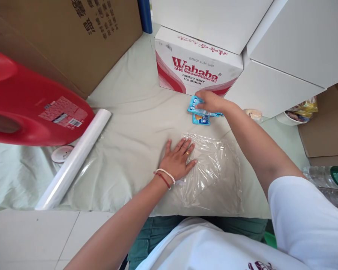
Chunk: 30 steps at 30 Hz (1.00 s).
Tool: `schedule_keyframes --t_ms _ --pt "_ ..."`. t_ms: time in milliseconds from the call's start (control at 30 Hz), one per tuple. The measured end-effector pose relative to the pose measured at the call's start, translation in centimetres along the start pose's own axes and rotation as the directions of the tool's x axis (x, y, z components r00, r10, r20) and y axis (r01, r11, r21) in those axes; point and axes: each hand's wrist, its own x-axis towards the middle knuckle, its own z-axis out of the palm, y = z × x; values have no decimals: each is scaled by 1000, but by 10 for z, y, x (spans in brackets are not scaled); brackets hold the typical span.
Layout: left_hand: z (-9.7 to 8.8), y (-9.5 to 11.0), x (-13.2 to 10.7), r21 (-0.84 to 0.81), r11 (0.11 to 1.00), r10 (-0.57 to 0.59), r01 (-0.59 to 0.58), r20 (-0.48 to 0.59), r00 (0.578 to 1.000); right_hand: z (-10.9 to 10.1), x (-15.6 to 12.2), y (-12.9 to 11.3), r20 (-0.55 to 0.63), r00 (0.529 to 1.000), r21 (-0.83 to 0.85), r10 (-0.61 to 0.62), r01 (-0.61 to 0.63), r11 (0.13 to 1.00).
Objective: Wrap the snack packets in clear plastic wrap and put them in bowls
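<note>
The left hand (pixel 178 159) rests, fingers spread, on clear plastic (pixel 216 176) extending to its right; the right hand (pixel 211 101) grips blue packets (pixel 193 104) under its fingers.

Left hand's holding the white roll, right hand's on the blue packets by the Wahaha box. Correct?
No: the head view shows the left hand spread at the edge of the clear plastic, not holding the white roll. The right hand is on the blue packets by the Wahaha box.

Packets (pixel 202 119) between bag (pixel 214 178) and carton (pixel 197 71)
</note>
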Motion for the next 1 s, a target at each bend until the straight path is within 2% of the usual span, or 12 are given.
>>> schedule_keyframes --t_ms 167,267,367,467,567,667,800,867,900,1000 --pt "-1 1 0 14 1000 -13 13 3 1000 18 -22 3 161 985 -45 65 -59 997" --pt "-1 1 0 27 1000 -15 14 4 1000 31 -21 2 176 976 -73 129 -118 990" --pt "-1 1 0 36 999 -13 13 3 1000 33 -18 -1 179 960 -98 216 -201 975" --pt "0 2 1 44 999 -23 23 5 1000 31 -21 -10 128 952 -150 277 -257 955" --pt "-1 3 1 54 998 -23 22 6 1000 37 -36 -23 7 981 -193 193 -188 963" --pt "0 3 1 65 998 -21 21 -4 1000 47 -63 -36 -28 990 -145 137 -140 980" --pt "2 2 1 87 996 -19 20 -14 1000 46 -109 -33 -59 978 -67 202 -206 976" --pt "3 2 1 97 995 -18 19 -14 1000 40 -137 -19 -143 944 -51 297 -306 951" --pt "3 2 1 100 995 -16 17 -13 1000 37 -151 -10 -188 912 -31 364 -376 926" --pt "2 3 1 103 995 -12 13 -14 1000 41 -196 19 -241 782 38 575 -585 810"
